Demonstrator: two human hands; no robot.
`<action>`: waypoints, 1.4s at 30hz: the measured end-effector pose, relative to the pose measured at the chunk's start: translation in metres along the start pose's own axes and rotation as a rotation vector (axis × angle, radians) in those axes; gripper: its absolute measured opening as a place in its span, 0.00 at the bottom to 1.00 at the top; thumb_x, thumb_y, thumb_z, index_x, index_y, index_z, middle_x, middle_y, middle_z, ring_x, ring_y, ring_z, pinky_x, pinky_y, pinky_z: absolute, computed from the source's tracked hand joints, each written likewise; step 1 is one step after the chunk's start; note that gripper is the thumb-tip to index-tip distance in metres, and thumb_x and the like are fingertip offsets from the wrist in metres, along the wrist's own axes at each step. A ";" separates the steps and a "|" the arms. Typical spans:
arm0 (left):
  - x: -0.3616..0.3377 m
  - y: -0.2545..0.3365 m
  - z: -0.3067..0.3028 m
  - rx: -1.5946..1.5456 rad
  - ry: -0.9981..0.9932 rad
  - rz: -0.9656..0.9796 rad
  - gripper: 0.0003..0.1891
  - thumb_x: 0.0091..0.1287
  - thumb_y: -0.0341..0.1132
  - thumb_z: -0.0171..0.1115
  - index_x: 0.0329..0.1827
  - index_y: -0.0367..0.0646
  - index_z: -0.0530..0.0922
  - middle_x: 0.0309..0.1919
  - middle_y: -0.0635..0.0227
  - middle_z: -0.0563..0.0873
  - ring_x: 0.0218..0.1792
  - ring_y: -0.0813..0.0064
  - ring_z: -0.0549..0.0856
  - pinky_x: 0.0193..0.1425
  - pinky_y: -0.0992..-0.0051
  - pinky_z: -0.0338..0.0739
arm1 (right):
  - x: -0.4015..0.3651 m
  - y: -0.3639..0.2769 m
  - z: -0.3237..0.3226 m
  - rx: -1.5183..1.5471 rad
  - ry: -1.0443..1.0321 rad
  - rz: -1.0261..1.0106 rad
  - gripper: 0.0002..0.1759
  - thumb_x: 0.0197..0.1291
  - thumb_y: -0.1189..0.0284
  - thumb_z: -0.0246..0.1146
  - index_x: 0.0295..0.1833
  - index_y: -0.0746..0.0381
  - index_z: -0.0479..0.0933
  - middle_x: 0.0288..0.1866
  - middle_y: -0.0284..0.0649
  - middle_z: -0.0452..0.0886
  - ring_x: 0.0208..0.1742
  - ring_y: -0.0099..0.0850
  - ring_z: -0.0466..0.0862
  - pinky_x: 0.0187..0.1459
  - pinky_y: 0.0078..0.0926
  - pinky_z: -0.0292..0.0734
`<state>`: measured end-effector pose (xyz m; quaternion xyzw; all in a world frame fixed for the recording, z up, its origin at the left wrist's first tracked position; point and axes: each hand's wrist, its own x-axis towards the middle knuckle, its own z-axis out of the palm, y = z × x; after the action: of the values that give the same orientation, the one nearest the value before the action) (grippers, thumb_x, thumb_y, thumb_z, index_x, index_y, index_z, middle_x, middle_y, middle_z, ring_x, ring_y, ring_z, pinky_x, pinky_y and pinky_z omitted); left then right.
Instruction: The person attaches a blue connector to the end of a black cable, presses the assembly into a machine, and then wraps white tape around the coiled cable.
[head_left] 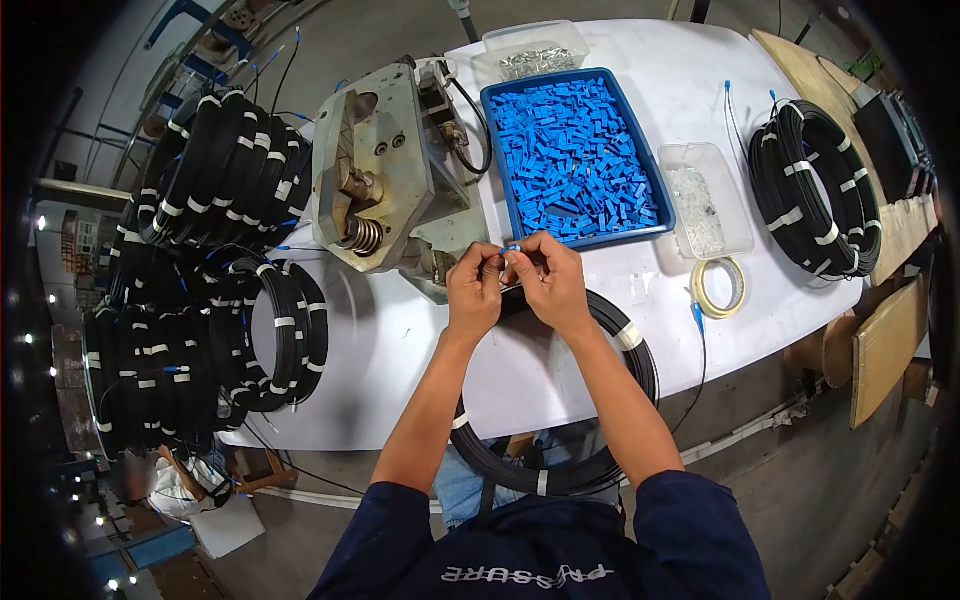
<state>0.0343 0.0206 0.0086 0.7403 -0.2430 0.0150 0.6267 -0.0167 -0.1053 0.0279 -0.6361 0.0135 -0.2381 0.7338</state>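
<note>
Piece (514, 249), small, blue: pinched in nearly closed left hand (474, 287) and right hand (555, 284), near tray (610, 238) above cable coil (640, 362).

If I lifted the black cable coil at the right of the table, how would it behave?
The coil would probably flex but keep its ring shape, since white bands bind it. Its many stacked turns suggest some weight. The blue-tipped ends poke out loose and may swing.

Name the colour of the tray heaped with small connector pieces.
The tray is dark blue, seen best in the head view.
</note>
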 end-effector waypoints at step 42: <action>0.005 0.000 0.005 -0.035 -0.087 -0.067 0.08 0.77 0.30 0.55 0.37 0.37 0.74 0.24 0.71 0.77 0.26 0.84 0.73 0.32 0.79 0.70 | -0.003 0.014 0.005 0.046 0.094 -0.012 0.07 0.72 0.75 0.60 0.47 0.69 0.75 0.31 0.37 0.80 0.28 0.22 0.83 0.30 0.19 0.76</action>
<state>0.0376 0.0138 0.0088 0.7370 -0.2453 -0.0428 0.6284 -0.0135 -0.0982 0.0152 -0.6074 0.0385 -0.2723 0.7453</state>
